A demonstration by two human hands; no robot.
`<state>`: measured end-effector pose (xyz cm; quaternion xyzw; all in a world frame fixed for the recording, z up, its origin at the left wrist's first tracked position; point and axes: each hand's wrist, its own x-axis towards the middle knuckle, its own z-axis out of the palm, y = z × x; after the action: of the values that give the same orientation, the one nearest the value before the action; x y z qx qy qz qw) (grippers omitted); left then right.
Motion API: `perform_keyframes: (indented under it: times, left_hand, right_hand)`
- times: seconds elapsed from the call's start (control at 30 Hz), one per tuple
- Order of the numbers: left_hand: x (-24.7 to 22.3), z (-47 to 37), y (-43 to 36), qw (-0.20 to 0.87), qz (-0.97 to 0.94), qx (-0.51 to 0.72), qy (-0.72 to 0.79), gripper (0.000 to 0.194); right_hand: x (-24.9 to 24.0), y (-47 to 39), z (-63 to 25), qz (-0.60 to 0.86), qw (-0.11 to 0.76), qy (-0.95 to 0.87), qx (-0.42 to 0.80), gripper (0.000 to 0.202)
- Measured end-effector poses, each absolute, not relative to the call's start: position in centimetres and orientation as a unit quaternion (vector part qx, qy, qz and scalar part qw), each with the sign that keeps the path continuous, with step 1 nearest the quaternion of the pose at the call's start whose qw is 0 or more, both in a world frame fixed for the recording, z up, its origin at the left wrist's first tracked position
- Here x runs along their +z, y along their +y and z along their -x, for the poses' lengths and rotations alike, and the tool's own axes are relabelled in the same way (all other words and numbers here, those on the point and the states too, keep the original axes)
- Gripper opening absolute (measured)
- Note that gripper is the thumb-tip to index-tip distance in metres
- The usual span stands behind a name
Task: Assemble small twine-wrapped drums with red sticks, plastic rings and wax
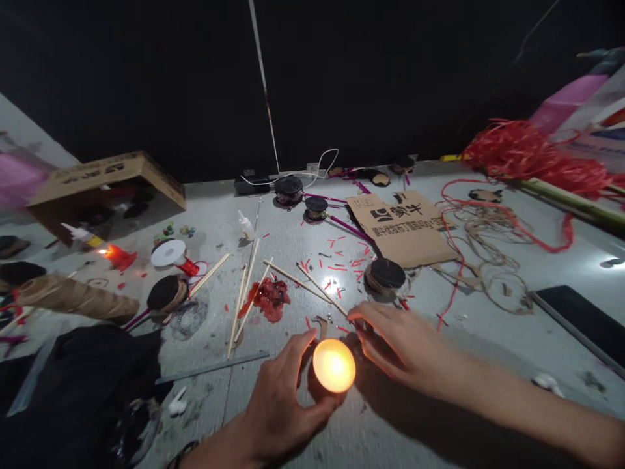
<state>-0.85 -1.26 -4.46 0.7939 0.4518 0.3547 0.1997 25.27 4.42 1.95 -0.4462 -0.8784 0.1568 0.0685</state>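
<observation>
A small lit candle (334, 366) glows on the table, its top round and bright orange. My left hand (280, 391) curls around it, forefinger at the far left edge and thumb at the near edge. Between the fingertips of my right hand (395, 339) is the near end of a thin wooden stick (322, 290), which slants away to the upper left and has a dark far tip. Left of that stick, a clump of melted red wax (268, 299) lies with more sticks (243, 293) around and across it. Small red bits (336, 267) are scattered beyond my right hand.
Black round pieces (385, 275) on handles lie about the table. Flattened cardboard (403, 228), tangled twine (493, 241) and a phone (581, 326) are on the right. On the left are a cardboard box (107, 185), a twine roll (78, 299), a spool (168, 253) and dark cloth (73, 397).
</observation>
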Motion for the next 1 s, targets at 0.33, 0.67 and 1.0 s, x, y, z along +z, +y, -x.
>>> perform_keyframes:
  times: [0.33,0.67,1.0]
  left_hand:
    - [-3.7,0.5,-1.3,0.204,-0.774,0.384,0.460,0.075]
    - [-4.5,1.3,-2.0,0.192,-0.768,0.444,0.420,0.073]
    - [-4.0,1.8,-1.7,0.173,-0.791,0.469,0.352,0.069]
  right_hand:
    - [0.2,2.4,-26.3,0.384,0.164,-0.825,0.382,0.094]
    - [0.8,1.5,-25.0,0.355,0.202,-0.826,0.388,0.093]
    - [1.8,0.7,-24.9,0.364,0.216,-0.832,0.358,0.089]
